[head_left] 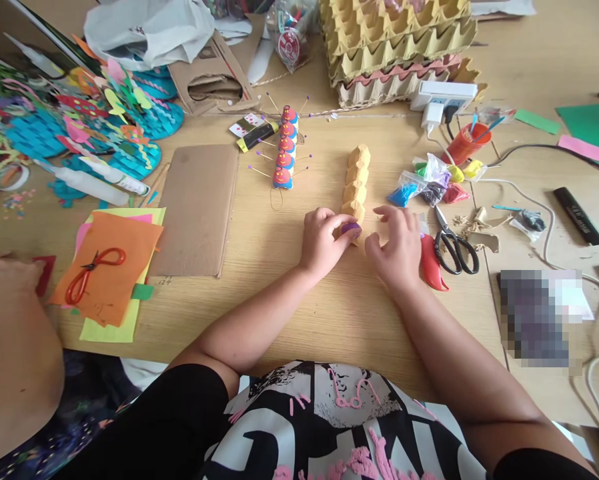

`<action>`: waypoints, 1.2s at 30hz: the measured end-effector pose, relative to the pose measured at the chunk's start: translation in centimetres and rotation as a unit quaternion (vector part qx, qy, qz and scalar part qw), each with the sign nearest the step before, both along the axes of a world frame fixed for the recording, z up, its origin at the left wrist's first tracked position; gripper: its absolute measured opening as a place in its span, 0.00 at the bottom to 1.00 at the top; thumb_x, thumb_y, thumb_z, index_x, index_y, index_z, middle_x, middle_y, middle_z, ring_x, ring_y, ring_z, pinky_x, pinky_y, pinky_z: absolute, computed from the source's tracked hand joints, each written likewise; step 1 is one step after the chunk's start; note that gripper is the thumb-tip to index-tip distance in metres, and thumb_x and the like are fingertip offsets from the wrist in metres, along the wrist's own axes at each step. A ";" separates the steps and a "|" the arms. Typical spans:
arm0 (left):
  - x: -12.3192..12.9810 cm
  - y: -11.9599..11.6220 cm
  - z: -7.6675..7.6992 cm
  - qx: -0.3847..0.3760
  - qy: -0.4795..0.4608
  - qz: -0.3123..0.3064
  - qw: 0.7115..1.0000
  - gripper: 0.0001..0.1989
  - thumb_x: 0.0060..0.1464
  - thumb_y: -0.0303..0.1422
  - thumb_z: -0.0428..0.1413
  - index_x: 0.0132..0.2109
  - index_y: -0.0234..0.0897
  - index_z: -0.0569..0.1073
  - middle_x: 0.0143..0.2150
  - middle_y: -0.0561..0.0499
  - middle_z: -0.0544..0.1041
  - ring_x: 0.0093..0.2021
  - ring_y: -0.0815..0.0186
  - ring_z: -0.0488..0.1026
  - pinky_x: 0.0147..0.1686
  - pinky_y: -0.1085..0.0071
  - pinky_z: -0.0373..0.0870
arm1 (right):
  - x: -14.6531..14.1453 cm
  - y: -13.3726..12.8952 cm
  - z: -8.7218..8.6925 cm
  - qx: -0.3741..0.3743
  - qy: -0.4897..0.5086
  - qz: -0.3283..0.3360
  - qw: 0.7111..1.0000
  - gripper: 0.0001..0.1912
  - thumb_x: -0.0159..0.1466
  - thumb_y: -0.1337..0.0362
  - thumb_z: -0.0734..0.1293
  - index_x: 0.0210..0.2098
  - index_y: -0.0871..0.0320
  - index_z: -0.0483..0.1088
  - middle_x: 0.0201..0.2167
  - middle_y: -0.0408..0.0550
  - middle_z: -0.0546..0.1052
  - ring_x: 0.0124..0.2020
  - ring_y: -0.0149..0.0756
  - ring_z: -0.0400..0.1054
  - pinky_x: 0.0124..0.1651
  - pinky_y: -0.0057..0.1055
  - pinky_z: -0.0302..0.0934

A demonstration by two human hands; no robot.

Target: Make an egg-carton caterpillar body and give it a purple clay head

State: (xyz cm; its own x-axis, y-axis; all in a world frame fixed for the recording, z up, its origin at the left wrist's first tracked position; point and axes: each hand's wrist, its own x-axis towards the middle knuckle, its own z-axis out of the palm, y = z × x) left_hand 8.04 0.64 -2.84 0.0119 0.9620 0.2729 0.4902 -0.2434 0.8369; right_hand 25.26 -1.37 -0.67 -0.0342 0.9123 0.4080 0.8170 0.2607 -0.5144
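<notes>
A yellowish strip of egg-carton cups [357,181] lies lengthwise on the table in front of me. On its near end cup sits a patch of purple modelling clay [350,228]. My left hand [325,241] is closed around that near end, thumb and index finger against the clay. Just right of the strip, my right hand [395,248] is held with its fingers curved and apart, nothing visible in them. To the left stands a finished-looking caterpillar [285,148] of red, blue and white cups, with smiling faces and purple-tipped sticks.
Scissors [454,245] and a red object [433,263] lie by my right hand, near bagged clay [432,181] and an orange cup [470,142]. Cardboard [197,210] and coloured paper [112,267] lie left. Egg trays [399,50] are stacked behind. Another person's arm [17,333] rests at left.
</notes>
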 end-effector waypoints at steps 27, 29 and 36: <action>0.0 -0.4 0.5 0.181 0.001 -0.007 0.983 0.15 0.74 0.44 0.54 0.47 0.42 0.81 0.46 0.47 0.79 0.52 0.60 0.75 0.59 0.61 0.69 | 1.1 1.1 -2.6 0.061 0.048 0.130 0.988 0.42 0.74 0.50 0.67 0.80 0.54 0.50 0.62 0.64 0.75 0.59 0.57 0.72 0.63 0.61 0.71; -0.1 -0.5 0.6 0.188 -0.004 -0.012 0.982 0.14 0.73 0.43 0.55 0.46 0.42 0.81 0.46 0.47 0.79 0.52 0.60 0.75 0.59 0.61 0.69 | 1.2 1.4 -2.7 0.064 0.053 0.130 0.988 0.42 0.73 0.46 0.67 0.79 0.53 0.52 0.59 0.63 0.76 0.56 0.56 0.73 0.60 0.59 0.73; -0.1 -0.7 0.7 0.196 -0.014 0.017 0.980 0.12 0.73 0.42 0.56 0.48 0.42 0.81 0.46 0.47 0.78 0.53 0.59 0.74 0.60 0.60 0.69 | 1.3 1.5 -2.6 0.093 0.056 0.130 0.986 0.37 0.74 0.43 0.66 0.76 0.52 0.60 0.46 0.56 0.78 0.45 0.50 0.74 0.52 0.51 0.74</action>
